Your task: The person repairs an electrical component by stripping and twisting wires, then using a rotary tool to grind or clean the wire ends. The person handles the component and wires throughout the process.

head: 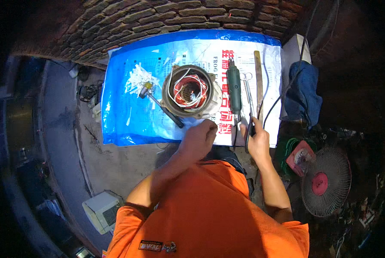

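Note:
An electric motor stator [191, 111] stands in its round metal housing, with red-edged copper windings [179, 93] and loose white lead wires [182, 104] inside the bore. My left hand [200, 137] is curled just below the housing, at the near side of the sheet; whether its fingers hold anything is hidden. My right hand [259, 138] grips a black-handled tool [251, 129], whose exact kind is unclear. Directly beyond that hand lie silver ring-handled forceps or scissors [248, 88]. To their left lies a green corded power tool [234, 87].
A blue-and-white printed plastic sheet [121, 109] covers the work surface. On it lie a hammer [165, 111], white strips [141, 79] and a flat wooden strip [258, 71]. Cables [274, 104] cross the right side. A fan [326, 183] stands lower right; a brick wall [192, 13] rises behind.

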`<state>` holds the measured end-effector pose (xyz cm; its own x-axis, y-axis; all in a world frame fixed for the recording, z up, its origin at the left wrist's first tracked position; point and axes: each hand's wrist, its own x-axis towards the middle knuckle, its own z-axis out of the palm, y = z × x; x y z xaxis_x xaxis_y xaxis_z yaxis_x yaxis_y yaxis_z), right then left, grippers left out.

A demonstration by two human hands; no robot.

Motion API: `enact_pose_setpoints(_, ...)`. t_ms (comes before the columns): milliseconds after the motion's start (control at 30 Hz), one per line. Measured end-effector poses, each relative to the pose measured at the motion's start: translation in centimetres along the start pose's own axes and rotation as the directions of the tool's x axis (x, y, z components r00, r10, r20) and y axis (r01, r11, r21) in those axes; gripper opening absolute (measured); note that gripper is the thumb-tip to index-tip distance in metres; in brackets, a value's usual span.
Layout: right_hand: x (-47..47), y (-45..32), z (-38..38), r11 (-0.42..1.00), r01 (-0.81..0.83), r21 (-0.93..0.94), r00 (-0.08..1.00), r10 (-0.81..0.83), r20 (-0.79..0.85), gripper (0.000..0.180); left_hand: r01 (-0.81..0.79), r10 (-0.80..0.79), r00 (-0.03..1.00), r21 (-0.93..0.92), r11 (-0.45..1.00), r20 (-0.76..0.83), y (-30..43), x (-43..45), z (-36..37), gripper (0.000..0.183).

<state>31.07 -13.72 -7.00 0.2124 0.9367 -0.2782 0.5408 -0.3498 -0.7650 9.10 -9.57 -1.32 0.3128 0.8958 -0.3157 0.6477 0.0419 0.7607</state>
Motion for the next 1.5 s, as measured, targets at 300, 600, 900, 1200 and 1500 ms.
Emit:
enact_pose_setpoints(300, -0.5, -3.2, 0.7, 0.944, 0.327, -0.038, 0.929, -0.329, -0.172, 0.035, -0.047, 0.067, 0.998, -0.519, 0.854, 0.02, 2.0, -1.1, -3.5, 0.009)
enact_pose_setpoints(600, -6.2, -7.7, 2.2, 0.615, -0.002, 0.789, 0.972, -0.183, 0.145, 0.014, 0.002, 0.188, 0.97, -0.78, 0.626, 0.153, 2.8, 1.9, -4.7, 0.015)
enact_pose_setpoints(900, -8.7, -7.9, 3.5, 0.387, 0.074, 0.919, 0.995, 0.033, -0.094, 0.016, -0.146, 0.224, 0.96, 0.38, 0.914, -0.17, 1.8, 10.2, -10.5, 0.027)
enact_pose_setpoints(1200, -10.7, -8.6, 3.9, 0.468, 0.167, 0.868, 0.978, 0.031, -0.206, 0.015, -0.465, 0.478, 0.877, 0.164, 0.87, -0.052, 2.0, 11.7, -9.4, 0.017)
enact_pose_setpoints(1500, -10.9, -10.1, 3.8, 0.303, 0.293, 0.907, 0.944, 0.057, -0.324, 0.025, -0.781, 0.782, 0.622, -0.089, 0.618, -0.031, 7.0, 9.3, -10.6, 0.012)
